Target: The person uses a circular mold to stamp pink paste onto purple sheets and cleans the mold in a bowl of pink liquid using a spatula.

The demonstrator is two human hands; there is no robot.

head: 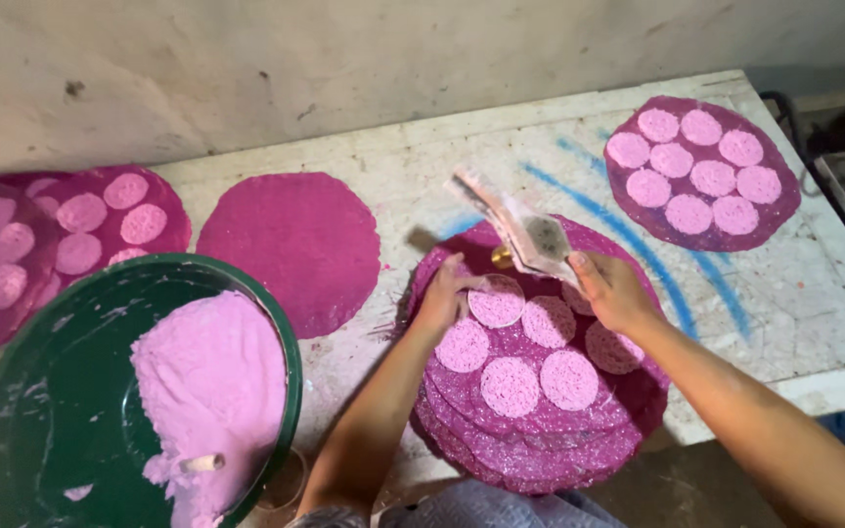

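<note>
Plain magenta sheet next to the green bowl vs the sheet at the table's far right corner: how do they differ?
The plain magenta sheet is bare; the far-right sheet carries about ten pale pink discs. The plain one lies beside the green bowl of pink paste, left of the left hand; the far-right one lies beyond the right hand, next to blue paint streaks. Both are round, dark magenta and flat on the white table.
</note>
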